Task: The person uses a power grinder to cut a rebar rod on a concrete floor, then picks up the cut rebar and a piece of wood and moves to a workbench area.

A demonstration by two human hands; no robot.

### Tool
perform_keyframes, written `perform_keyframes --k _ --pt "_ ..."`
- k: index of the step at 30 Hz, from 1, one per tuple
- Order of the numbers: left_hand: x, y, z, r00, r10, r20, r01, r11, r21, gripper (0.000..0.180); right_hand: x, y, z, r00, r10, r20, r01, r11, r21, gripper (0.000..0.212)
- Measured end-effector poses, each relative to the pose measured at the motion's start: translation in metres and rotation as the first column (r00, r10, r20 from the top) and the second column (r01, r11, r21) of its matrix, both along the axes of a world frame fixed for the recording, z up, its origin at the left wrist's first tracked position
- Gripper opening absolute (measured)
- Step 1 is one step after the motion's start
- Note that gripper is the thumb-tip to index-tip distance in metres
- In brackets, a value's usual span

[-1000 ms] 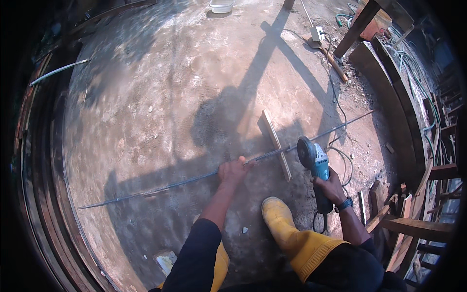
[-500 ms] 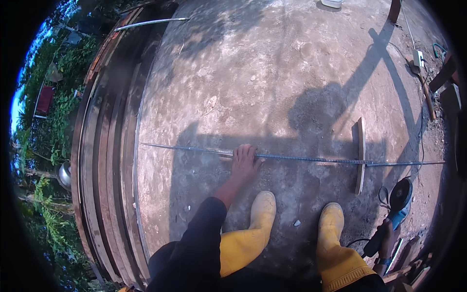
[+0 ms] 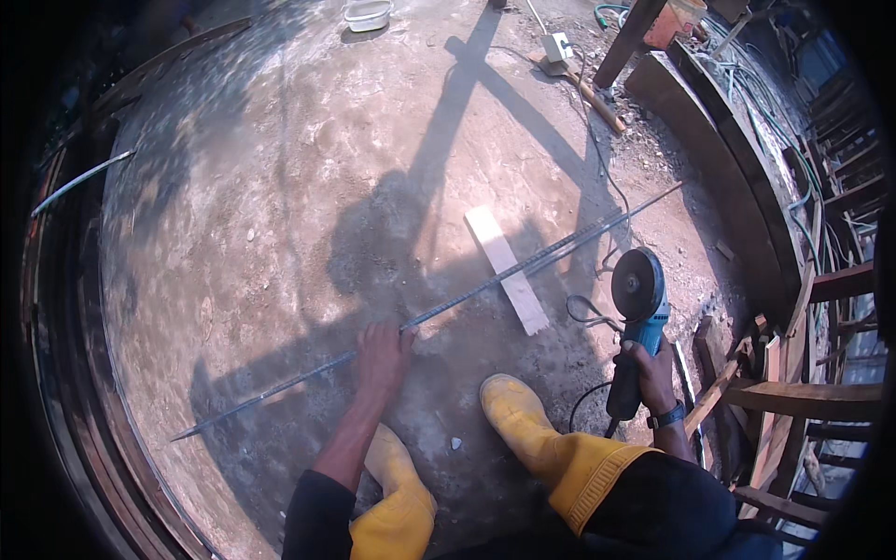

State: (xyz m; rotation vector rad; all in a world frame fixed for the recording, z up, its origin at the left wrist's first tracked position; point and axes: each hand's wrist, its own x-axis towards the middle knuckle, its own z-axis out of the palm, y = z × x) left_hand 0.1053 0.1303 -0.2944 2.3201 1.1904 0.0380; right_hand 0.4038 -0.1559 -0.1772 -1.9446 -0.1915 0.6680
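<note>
My left hand [image 3: 383, 359] is closed around a long ribbed steel rebar [image 3: 453, 301], low over the concrete. Part of the bar is hidden by the fingers. To the right, the rebar crosses a short wooden board [image 3: 490, 241] lying flat on the ground. My right hand [image 3: 655, 371] grips a blue and black angle grinder [image 3: 644, 329] by its body. Its dark round disc [image 3: 638, 283] points upward and away from me, apart from the rebar. Whether the disc spins cannot be made out.
My yellow boots [image 3: 523, 415] stand on the near side of the rebar. The grinder's cord [image 3: 597, 154] runs near a white socket box [image 3: 557, 47]. Wooden beams [image 3: 793, 399] are piled at the right, long planks [image 3: 70, 345] at the left. A white tub [image 3: 367, 15] stands far off.
My view has turned to the right, so the rebar now slants up to the right. The grinder and my right hand have come further into view. My left hand stays on the rebar.
</note>
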Motion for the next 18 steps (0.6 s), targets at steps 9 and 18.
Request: perform_keyframes --k 9,18 --pt "0.096 -0.061 0.052 0.814 -0.294 0.501 0.288 0.953 0.091 0.048 -0.003 -0.029 0.006 0.993 -0.093 -0.069 0.094 0.995 0.023 0.037" --pt "-0.154 0.011 -0.006 0.945 0.064 -0.321 -0.006 0.984 0.178 0.041 -0.009 -0.024 -0.014 0.989 -0.092 -0.116 0.096 0.995 0.025 0.036"
